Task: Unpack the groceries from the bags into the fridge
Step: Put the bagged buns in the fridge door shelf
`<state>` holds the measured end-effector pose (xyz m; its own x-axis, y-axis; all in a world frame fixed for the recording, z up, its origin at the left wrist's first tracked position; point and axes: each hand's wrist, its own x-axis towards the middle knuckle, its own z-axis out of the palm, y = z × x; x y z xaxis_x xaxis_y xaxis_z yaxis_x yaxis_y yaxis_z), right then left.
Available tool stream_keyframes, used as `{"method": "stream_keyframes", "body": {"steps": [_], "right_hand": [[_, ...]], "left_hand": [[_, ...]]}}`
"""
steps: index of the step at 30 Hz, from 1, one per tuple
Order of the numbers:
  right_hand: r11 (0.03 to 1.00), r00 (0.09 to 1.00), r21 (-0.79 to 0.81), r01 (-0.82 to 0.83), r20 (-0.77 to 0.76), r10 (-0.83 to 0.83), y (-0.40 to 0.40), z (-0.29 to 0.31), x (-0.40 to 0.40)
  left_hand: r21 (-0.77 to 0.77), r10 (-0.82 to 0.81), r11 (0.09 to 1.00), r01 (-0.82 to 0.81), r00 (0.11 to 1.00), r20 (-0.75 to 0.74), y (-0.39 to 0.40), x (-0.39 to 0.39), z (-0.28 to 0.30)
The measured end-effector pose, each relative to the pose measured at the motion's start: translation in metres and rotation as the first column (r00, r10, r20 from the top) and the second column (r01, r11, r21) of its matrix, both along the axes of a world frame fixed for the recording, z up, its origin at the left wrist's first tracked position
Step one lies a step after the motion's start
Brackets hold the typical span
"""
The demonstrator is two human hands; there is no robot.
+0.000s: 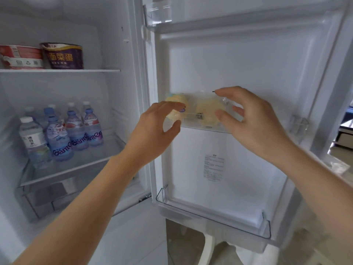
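Two pale yellow wrapped pastries lie side by side in the middle door bin (298,127) of the open fridge door. My left hand (152,131) hovers in front of the left pastry (176,104), fingers spread and slightly bent, holding nothing. My right hand (252,121) is just in front of the right pastry (207,111), thumb and fingers spread near its clear wrapper; whether they touch it I cannot tell. The grocery bags are out of sight.
Inside the fridge, several water bottles (59,138) stand on the lower glass shelf, and two instant noodle cups (63,56) sit on the upper shelf. The bottom door bin (210,217) holds nothing. A clear crisper drawer (47,197) is below the bottles.
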<state>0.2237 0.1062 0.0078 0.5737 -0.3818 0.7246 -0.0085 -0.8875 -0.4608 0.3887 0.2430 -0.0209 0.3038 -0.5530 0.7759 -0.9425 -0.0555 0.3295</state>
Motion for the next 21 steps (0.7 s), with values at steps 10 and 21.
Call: {"method": "stream_keyframes", "body": {"steps": [10,21], "right_hand": [[0.972,0.989,0.235,-0.019,-0.141,0.053,0.032,-0.096,-0.07],[0.865,0.955,0.457,0.206,-0.288,-0.075,0.004,-0.246,-0.192]], "left_hand": [[0.035,-0.161,0.985,0.17,0.972,-0.172,0.0,-0.074,-0.1],[0.312,-0.144,0.899,0.308,0.88,-0.453,-0.042,-0.198,-0.232]]}}
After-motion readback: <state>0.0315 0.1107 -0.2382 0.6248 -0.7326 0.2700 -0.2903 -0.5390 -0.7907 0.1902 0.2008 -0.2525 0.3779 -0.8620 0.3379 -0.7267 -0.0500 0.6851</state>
